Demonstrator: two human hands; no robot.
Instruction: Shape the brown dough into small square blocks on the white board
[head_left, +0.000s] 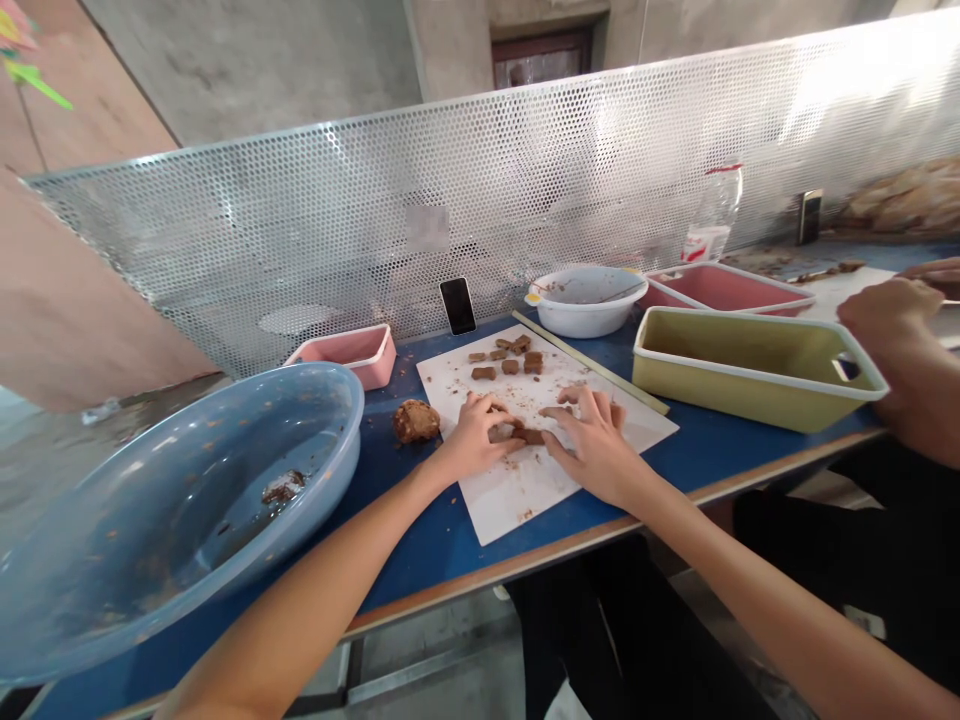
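A white board (510,495) lies on the blue table, dotted with brown crumbs. On its middle, my left hand (476,437) has its fingers closed round the left part of a brown clay-like strip (531,437). My right hand (596,440) rests at the strip's right end, fingers spread, with a small brown piece (618,415) beside its fingertips. Several short brown pieces (510,367) sit towards the back of the board. Left of the board is a rough brown lump (415,421).
A big blue basin (330,480) stands at left, a pink box (379,360) behind it. A phone (457,305) leans on the perforated screen. A ruler-like strip (592,365), white bowl (586,318), red tray (720,290) and olive box (727,385) are right. Another person's hand (892,305) is far right.
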